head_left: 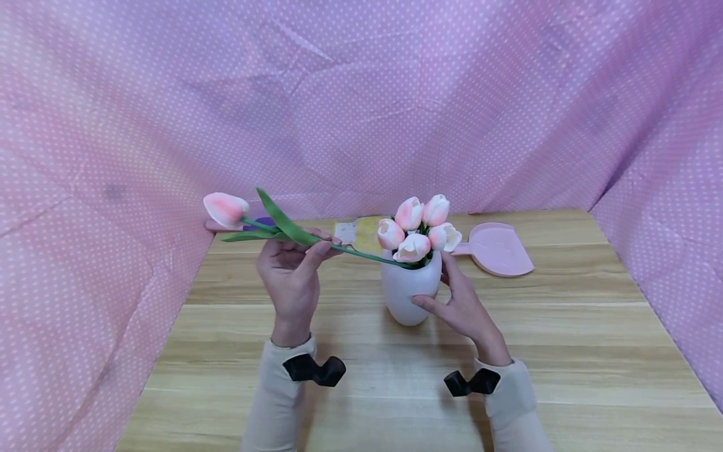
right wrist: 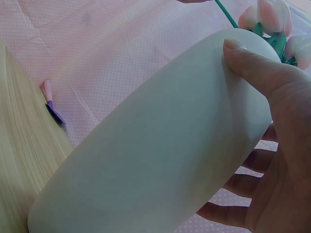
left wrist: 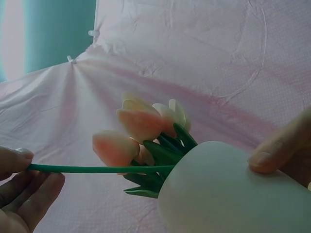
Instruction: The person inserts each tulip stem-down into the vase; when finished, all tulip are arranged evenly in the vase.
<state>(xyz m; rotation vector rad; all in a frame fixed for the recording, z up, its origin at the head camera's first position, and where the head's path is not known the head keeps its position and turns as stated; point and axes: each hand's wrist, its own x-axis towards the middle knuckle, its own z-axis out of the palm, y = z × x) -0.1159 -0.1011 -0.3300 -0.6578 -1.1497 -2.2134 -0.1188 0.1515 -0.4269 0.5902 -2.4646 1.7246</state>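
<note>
Between thumb and fingers my left hand (head_left: 294, 276) pinches the green stem of a pink-and-white artificial tulip (head_left: 226, 209). The tulip lies nearly level, its bloom out to the left and its stem end at the mouth of a white vase (head_left: 408, 289). In the left wrist view the stem (left wrist: 102, 169) passes behind the vase's rim, so its tip is hidden. Several pink-and-white tulips (head_left: 411, 248) stand bunched in the vase. My right hand (head_left: 465, 304) grips the vase from the right, thumb on the near side and fingers round the back, as the right wrist view shows.
A pink dustpan-like scoop (head_left: 501, 250) lies on the wooden table (head_left: 361, 389) to the right of the vase. Behind the vase is a yellow-and-white item (head_left: 361, 233). A pink-and-purple tool (right wrist: 53, 107) lies at the table's back left. Pink dotted cloth (head_left: 361, 113) surrounds the table.
</note>
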